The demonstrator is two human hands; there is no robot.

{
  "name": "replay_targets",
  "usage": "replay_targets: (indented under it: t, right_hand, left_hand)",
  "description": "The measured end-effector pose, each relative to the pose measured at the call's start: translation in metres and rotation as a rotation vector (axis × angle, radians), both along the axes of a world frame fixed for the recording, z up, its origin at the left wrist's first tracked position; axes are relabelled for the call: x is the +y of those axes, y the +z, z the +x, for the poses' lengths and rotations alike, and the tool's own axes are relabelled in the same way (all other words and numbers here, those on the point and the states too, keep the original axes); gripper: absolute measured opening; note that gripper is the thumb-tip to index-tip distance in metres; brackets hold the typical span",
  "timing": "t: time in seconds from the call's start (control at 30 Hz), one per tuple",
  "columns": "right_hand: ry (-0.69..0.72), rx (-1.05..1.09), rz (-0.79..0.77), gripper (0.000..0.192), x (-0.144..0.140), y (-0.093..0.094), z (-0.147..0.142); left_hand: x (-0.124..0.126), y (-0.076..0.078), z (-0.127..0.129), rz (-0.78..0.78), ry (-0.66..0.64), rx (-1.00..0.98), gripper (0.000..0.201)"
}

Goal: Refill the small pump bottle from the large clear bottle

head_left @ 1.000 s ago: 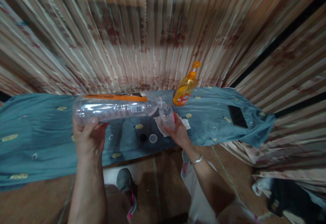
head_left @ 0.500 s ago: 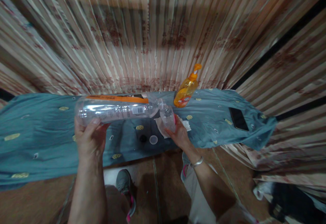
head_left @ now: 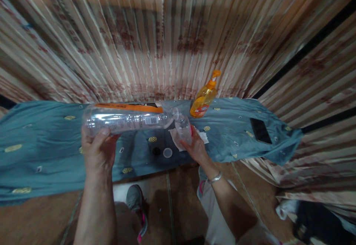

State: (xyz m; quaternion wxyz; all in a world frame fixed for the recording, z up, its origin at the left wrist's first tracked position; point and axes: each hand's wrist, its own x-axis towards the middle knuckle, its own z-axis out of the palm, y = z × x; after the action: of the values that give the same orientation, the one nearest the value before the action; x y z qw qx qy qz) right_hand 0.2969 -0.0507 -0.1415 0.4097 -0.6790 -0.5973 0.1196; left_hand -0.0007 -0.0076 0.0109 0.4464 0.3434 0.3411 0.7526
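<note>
The left hand [head_left: 97,150] is closed around the base end of a large clear plastic bottle [head_left: 126,120], which lies nearly level above the counter [head_left: 41,144], its neck pointing right. The bottle looks thin-walled and light, likely to dent under a hard squeeze and slick where the label wraps it — the wide base end, where the fingers sit now, seems the surest hold.

Its mouth meets the top of a small clear bottle [head_left: 184,128], which the right hand [head_left: 196,146] grips around the lower body, tilted slightly. This one looks light too and easy to tip, so a hold low on the body suits it.

Under the small bottle lies a white tissue [head_left: 203,136]. Just left of it, on the teal cloth, sit a dark cap [head_left: 156,150] and a clear cap [head_left: 167,152], close beneath the two bottle mouths. Behind stands an orange pump bottle [head_left: 204,98], near the right hand's reach. Further right a dark phone [head_left: 260,130] lies flat — well apart from both hands.
</note>
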Motion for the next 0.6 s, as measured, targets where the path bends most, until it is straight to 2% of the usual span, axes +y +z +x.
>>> replay_targets:
  t: [0.4,0.6]
  right_hand:
    - [0.002,0.016,0.011,0.081,-0.0005,0.0028,-0.0006]
    - [0.013,0.02,-0.024,0.084,-0.0011,0.0063,0.0001]
  left_hand:
    - [0.0016,-0.0043,-0.0035,-0.013,0.01,0.016,0.048]
    - [-0.0002,-0.0013,-0.0011,-0.018,0.009,0.031,0.059]
